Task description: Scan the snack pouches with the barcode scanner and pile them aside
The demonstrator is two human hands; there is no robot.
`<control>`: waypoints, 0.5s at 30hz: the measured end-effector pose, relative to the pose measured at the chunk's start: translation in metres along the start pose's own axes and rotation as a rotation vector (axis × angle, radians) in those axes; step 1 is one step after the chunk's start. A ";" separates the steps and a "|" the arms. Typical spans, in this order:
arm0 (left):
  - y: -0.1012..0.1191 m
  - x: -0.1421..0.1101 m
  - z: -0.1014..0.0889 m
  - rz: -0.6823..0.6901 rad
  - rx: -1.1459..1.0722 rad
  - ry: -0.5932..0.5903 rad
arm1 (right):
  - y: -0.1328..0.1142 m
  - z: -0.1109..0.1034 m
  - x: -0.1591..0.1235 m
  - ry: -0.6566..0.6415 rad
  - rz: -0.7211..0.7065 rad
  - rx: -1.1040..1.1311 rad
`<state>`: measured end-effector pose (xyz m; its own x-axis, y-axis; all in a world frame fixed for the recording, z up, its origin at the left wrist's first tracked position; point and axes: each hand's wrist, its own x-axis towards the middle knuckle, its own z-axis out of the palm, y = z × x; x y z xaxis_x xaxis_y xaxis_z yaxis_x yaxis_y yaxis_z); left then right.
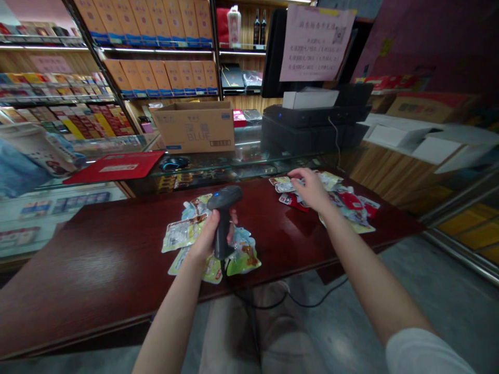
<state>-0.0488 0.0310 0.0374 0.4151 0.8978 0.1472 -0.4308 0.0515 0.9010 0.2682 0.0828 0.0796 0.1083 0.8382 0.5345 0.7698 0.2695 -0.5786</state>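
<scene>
My left hand (210,228) is wrapped round the handle of a dark grey barcode scanner (224,208), held upright with a small blue light on its head and a cable running down. Under and around that hand lie several plastic snack packets (181,235), green, white and clear, on the dark red table. Farther right, my right hand (310,188) is at another pile of packets (353,205), some of them red. Its thumb and index finger close over the edge of a pale snack packet (281,183) at the pile's left side; the other fingers are partly hidden.
Behind the dark red table (117,244), a glass counter carries a cardboard box (197,127), a red folder (117,167), a mouse (174,163) and a black machine (312,122). The scanner's cable (268,307) hangs over the front edge. White boxes (405,136) stand at right.
</scene>
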 end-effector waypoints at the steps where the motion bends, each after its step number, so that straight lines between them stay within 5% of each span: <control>1: 0.002 0.000 -0.002 0.020 -0.007 0.009 | -0.010 0.018 -0.005 -0.093 0.008 0.123; 5: 0.012 0.002 -0.009 0.083 -0.049 0.084 | -0.044 0.099 -0.019 -0.396 0.169 0.443; 9: 0.018 0.005 -0.015 0.102 -0.066 0.190 | -0.067 0.166 -0.020 -0.465 0.287 0.509; 15: 0.023 0.006 -0.022 0.018 -0.030 0.340 | -0.085 0.217 -0.018 -0.486 0.296 0.448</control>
<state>-0.0741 0.0470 0.0496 0.1183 0.9929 0.0142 -0.4610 0.0423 0.8864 0.0644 0.1475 -0.0142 -0.0999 0.9941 0.0424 0.4081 0.0799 -0.9094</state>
